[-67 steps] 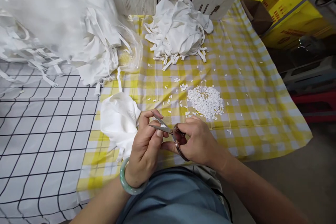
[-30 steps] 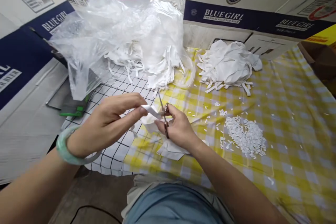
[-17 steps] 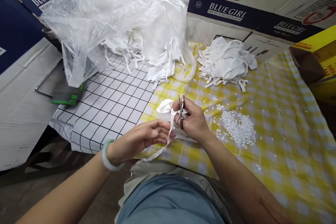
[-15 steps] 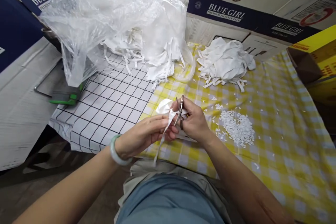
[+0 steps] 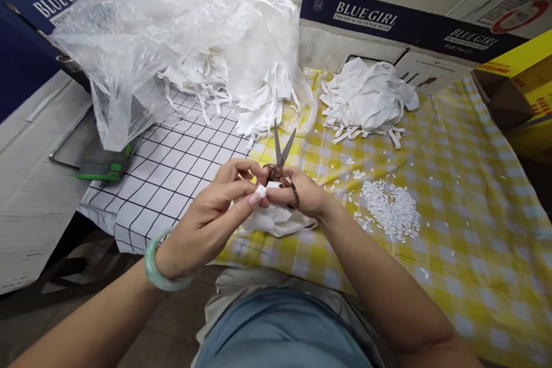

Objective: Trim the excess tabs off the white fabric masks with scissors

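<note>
Near the front edge of the yellow-checked tablecloth, the left hand pinched a white strap end; the right hand gripped scissors, blades spread, above a white fabric piece. A careless wrist turn could have nicked the left hand.

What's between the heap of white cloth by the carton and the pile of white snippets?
In the head view, checked tablecloth with a few loose snippets scattered on it lies between the cloth heap and the snippet pile.
</note>
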`<state>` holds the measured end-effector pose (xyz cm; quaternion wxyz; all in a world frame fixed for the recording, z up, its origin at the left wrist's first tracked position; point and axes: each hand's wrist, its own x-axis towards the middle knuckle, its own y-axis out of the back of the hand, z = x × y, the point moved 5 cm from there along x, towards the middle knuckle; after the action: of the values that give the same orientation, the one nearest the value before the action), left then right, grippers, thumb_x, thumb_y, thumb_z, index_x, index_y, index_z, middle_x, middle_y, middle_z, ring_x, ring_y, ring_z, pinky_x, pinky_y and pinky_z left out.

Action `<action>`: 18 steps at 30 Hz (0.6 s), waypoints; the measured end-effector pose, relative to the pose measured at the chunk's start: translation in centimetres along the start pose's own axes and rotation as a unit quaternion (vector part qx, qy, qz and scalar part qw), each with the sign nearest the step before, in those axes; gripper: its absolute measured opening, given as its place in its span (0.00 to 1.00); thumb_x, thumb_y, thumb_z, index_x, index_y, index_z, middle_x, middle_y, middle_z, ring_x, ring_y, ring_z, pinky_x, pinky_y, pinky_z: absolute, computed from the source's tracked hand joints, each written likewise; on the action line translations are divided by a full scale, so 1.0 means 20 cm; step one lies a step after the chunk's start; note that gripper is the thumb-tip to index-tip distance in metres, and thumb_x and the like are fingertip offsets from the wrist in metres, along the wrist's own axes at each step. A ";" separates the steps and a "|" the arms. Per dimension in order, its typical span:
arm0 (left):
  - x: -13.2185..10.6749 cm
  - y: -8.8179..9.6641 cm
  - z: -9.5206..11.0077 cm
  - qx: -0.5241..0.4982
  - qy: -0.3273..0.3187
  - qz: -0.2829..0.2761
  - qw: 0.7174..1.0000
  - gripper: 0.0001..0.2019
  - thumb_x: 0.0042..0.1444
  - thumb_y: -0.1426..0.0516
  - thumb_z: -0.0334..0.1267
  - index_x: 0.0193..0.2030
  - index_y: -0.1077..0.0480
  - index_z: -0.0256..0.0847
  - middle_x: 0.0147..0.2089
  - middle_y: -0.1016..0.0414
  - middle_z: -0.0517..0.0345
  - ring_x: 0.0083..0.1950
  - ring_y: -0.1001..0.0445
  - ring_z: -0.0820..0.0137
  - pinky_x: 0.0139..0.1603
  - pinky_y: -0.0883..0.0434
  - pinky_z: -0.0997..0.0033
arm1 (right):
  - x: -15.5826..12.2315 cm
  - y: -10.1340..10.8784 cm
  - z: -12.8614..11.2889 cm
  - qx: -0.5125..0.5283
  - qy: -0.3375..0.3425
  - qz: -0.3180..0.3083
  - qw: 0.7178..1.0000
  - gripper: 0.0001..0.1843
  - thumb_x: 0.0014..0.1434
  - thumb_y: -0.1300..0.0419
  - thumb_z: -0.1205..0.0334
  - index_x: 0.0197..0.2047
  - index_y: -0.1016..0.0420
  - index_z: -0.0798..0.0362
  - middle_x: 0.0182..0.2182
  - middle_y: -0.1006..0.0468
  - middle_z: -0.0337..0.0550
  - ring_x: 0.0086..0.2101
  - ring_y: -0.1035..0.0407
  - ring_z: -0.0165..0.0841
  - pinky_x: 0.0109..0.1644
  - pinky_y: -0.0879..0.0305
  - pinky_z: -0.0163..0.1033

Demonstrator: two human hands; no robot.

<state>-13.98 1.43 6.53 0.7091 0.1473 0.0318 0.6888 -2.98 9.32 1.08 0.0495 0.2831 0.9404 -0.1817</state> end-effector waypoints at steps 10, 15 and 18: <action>0.05 -0.09 -0.19 -0.030 0.066 0.075 0.995 0.11 0.62 0.43 0.37 0.30 0.23 0.40 0.43 0.29 0.52 0.52 0.31 0.65 0.48 0.31 0.70 | -0.15 0.13 0.11 -0.068 0.022 0.139 0.988 0.12 0.49 0.31 0.60 0.32 0.31 0.53 0.26 0.33 0.32 0.25 0.40 0.24 0.30 0.44 0.31; 0.01 -0.07 -0.18 -0.033 0.241 -0.136 0.960 0.15 0.64 0.47 0.47 0.34 0.26 0.40 0.26 0.37 0.62 0.24 0.42 0.76 0.24 0.41 0.75 | -0.17 0.24 0.01 -0.109 0.025 0.147 0.983 0.10 0.49 0.33 0.62 0.33 0.29 0.54 0.24 0.35 0.31 0.22 0.45 0.23 0.25 0.50 0.31; 0.03 -0.08 -0.10 0.004 0.165 -0.130 0.978 0.13 0.64 0.45 0.44 0.33 0.25 0.41 0.31 0.32 0.58 0.33 0.34 0.71 0.33 0.33 0.73 | -0.11 0.19 0.03 -0.061 0.014 0.109 0.992 0.13 0.47 0.31 0.59 0.34 0.29 0.54 0.24 0.35 0.31 0.23 0.44 0.23 0.26 0.48 0.31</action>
<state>-12.89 2.36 4.41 0.7772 0.0292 0.1700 0.6051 0.89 10.96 -0.20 0.0732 0.3833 0.9137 -0.1137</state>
